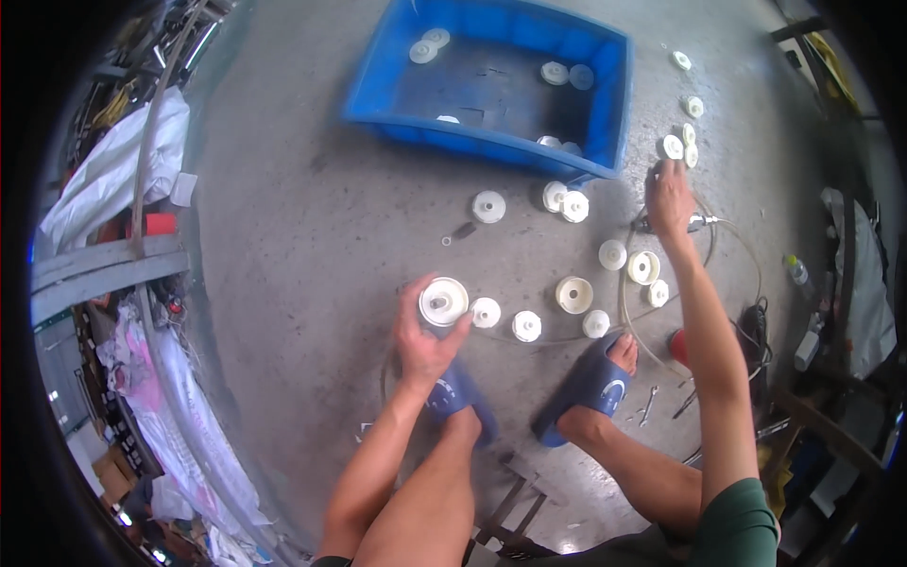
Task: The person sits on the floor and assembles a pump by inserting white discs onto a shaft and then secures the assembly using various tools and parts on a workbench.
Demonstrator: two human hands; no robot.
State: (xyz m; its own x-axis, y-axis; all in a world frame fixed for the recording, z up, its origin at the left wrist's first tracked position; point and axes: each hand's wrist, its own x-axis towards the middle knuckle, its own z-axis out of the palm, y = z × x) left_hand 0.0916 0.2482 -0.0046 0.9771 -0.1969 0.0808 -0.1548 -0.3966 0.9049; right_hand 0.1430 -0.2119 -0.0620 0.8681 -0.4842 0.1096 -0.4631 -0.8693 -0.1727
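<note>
My left hand is wrapped around a white round plastic wheel, hollow side up, with a metal pin at its centre. Just right of it lie small white hubbed discs on the floor. My right hand reaches far to the right, its fingers bunched at the near edge of a white disc; the grip is partly hidden by the fingers. More white discs lie beside that one. Under my right wrist lies a metal hand tool with a hose.
A blue plastic bin with several white discs stands ahead. Between my feet and the bin lie more white wheels, a small ring and a dark piece. A wrench and a red object lie near my right foot.
</note>
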